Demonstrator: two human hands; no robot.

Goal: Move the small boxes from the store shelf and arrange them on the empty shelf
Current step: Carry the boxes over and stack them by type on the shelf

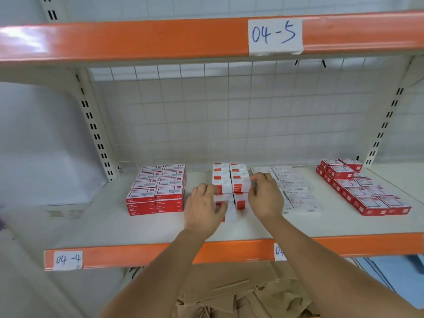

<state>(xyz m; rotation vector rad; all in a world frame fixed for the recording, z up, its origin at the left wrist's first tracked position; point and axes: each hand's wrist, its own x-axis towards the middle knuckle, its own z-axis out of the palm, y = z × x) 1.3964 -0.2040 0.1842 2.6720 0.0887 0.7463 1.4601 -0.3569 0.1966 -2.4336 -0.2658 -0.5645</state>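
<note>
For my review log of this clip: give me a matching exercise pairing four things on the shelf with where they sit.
Things:
1. red box stack
2. white STAPLES boxes
3. red boxes in slanted rows
4. "04-5" label

Places:
A. far right of the shelf
B. on the upper orange rail
C. left of both hands
D. just right of the right hand

Pairs: 1-C, 2-D, 3-A, 4-B. The left hand and the right hand work at the white-and-red boxes in the middle.
</note>
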